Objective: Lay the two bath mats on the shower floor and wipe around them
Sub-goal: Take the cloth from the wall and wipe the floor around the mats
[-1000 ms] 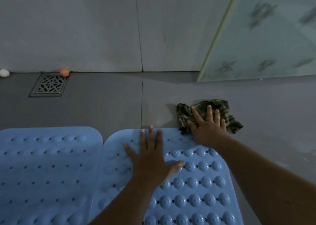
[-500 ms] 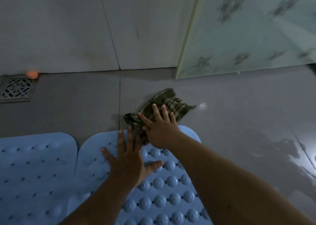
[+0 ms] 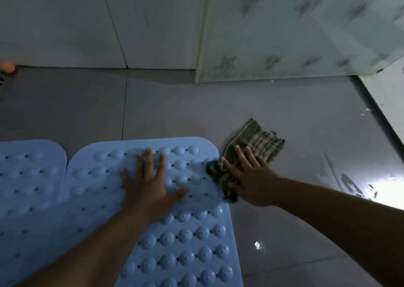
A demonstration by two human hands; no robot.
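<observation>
Two light blue studded bath mats lie flat side by side on the grey tiled floor: the left mat (image 3: 28, 190) and the right mat (image 3: 185, 238). My left hand (image 3: 148, 186) presses flat, fingers spread, on the upper part of the right mat. My right hand (image 3: 249, 177) lies flat on a green plaid cloth (image 3: 260, 142) at the right mat's upper right corner. One end of the cloth overlaps the mat's edge; the rest lies on the floor tile.
A grey tiled wall (image 3: 87, 24) rises at the back. A frosted glass panel (image 3: 295, 31) with a star pattern stands at the back right. An orange object (image 3: 7, 67) sits beside a floor drain at the far left edge. The floor (image 3: 295, 221) at right looks wet and shiny.
My right hand has slid the cloth rightward from above the mat's top edge to its right corner. The view has swung right. My left hand stays pressed on the mat.
</observation>
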